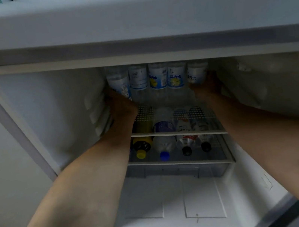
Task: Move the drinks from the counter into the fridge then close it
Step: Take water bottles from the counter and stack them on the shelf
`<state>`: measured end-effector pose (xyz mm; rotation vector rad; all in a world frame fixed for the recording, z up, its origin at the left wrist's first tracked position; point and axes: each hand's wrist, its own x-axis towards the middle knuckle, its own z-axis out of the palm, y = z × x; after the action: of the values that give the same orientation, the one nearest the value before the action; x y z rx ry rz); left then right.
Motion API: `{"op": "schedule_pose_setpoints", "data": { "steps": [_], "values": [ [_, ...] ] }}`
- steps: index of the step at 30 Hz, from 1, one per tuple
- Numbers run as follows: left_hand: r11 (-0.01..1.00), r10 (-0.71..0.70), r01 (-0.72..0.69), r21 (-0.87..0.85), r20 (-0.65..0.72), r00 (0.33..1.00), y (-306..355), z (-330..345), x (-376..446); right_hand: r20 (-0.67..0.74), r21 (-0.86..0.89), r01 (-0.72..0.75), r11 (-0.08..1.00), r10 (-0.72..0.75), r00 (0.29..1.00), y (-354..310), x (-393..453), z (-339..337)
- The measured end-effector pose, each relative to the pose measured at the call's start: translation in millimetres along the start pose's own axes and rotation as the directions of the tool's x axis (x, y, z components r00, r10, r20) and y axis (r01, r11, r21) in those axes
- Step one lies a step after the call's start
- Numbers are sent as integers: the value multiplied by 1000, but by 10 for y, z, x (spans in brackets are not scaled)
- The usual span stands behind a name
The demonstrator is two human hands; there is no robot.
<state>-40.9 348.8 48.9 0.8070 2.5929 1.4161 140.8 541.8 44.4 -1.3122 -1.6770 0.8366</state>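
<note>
Both my arms reach deep into the open fridge (50, 114). On the upper wire shelf (144, 112) stands a row of several clear bottles with blue and white labels (157, 78). My left hand (121, 104) grips the leftmost bottle (117, 81) near its base. My right hand (207, 85) grips the rightmost bottle (196, 72) at the other end of the row. The fingers of both hands are partly hidden behind the bottles.
On the shelf below lie several bottles on their sides: a yellow-capped one (142, 146), a blue-capped one (164, 144) and two black-capped ones (186, 143). A clear drawer (176, 172) sits under them. The fridge's top edge (129, 23) hangs over the view.
</note>
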Motion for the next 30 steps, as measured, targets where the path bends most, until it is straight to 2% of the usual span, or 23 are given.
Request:
{"op": "schedule_pose_setpoints", "data": {
  "steps": [1, 4, 8, 10, 13, 19, 22, 25, 27, 30],
  "values": [
    [1000, -26, 26, 18, 6, 1000, 18, 13, -1, 9, -16, -16, 1000, 16, 1000, 7, 0, 11],
    [993, -99, 94, -72, -76, 992, 42, 109, -88, 8, -80, -40, 996, 41, 999, 28, -1, 38],
    [985, -7, -20, -173, -153, 988, -20, 295, -234, 31, 38, -39, 999, 38, 999, 42, -19, 80],
    [953, -24, -15, -301, -127, 992, -40, 350, -243, 52, 39, -44, 998, 42, 998, 26, -38, 76],
    [923, -46, 26, -383, -44, 998, -41, 371, -232, 76, 40, -66, 997, 63, 995, -19, -55, 56],
    [936, -26, 34, -352, 27, 999, -64, 250, -237, 128, 35, -84, 996, 79, 989, 66, -177, -7],
    [950, 16, -4, -312, 38, 999, -133, 128, -301, 88, 68, -70, 995, 64, 994, 106, -340, -34],
    [951, 74, -79, -300, -28, 997, -208, -21, -446, 27, 121, -74, 990, 71, 997, 70, -579, -62],
    [946, 105, -122, -300, -74, 992, -253, -119, -600, -21, 109, -23, 994, 25, 999, 46, -768, -78],
    [933, 102, -108, -344, -35, 994, -311, -259, -860, -63, 92, 39, 995, -34, 997, -19, -1168, -129]
  ]
}}
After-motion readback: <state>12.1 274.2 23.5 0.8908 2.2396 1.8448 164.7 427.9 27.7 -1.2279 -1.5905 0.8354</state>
